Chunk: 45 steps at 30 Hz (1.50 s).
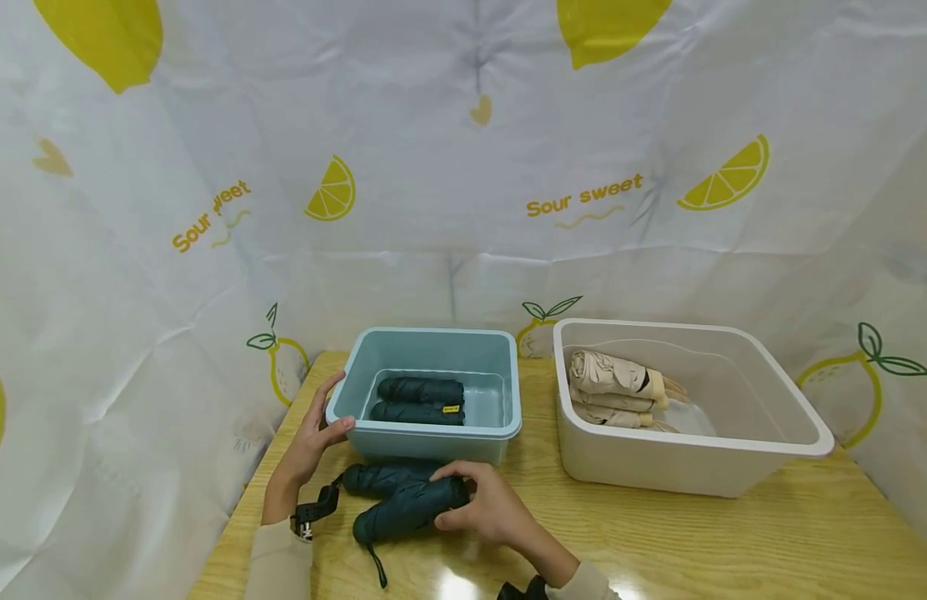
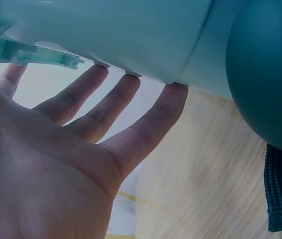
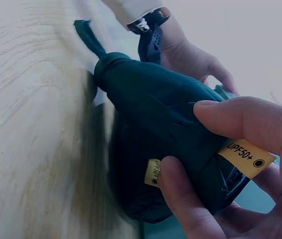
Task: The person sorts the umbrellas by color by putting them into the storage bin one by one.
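Note:
My right hand [image 1: 493, 504] grips one end of a dark green folded umbrella [image 1: 409, 510], thumb and fingers around it. Its strap hangs from the far end, and a yellow UPF50+ tag [image 3: 248, 158] shows beside the thumb. A second dark green folded umbrella [image 1: 373, 479] lies right behind it, in front of the light blue bin [image 1: 433, 431]. At that bin's left front corner is my left hand [image 1: 313, 433]; in the left wrist view its extended fingers [image 2: 146, 119] touch the outer wall. Inside the bin lie two dark green folded umbrellas [image 1: 421, 389].
A larger cream bin [image 1: 658, 462] stands to the right on the wooden table [image 1: 658, 550], with several beige folded umbrellas [image 1: 613, 379] at its left side. A white lemon-print curtain [image 1: 433, 167] hangs behind and along both sides.

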### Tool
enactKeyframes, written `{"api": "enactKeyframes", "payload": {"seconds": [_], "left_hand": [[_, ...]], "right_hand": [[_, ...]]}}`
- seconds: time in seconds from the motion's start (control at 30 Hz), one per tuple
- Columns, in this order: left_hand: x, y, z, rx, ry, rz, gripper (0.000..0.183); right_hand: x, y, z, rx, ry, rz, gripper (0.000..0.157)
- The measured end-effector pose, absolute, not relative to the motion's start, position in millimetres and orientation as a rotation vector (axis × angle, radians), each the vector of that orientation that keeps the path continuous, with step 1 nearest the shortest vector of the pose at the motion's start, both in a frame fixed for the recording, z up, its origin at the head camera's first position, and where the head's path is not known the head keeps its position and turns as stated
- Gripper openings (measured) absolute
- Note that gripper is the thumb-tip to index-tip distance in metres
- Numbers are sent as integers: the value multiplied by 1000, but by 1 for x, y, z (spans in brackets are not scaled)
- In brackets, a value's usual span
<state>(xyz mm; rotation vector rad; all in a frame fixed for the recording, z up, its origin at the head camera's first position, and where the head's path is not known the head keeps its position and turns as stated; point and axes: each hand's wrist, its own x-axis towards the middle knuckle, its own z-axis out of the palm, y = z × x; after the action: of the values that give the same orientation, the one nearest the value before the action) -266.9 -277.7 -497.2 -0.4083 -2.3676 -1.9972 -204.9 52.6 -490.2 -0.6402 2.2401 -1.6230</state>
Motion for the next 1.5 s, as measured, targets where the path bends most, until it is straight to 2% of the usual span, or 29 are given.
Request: {"api": "enactKeyframes", "payload": {"seconds": [1.5], "left_hand": [[-266, -278, -498, -451, -2350, -2004, 77]], "right_hand": [[-205, 94, -434, -646, 2053, -1943, 45]]}}
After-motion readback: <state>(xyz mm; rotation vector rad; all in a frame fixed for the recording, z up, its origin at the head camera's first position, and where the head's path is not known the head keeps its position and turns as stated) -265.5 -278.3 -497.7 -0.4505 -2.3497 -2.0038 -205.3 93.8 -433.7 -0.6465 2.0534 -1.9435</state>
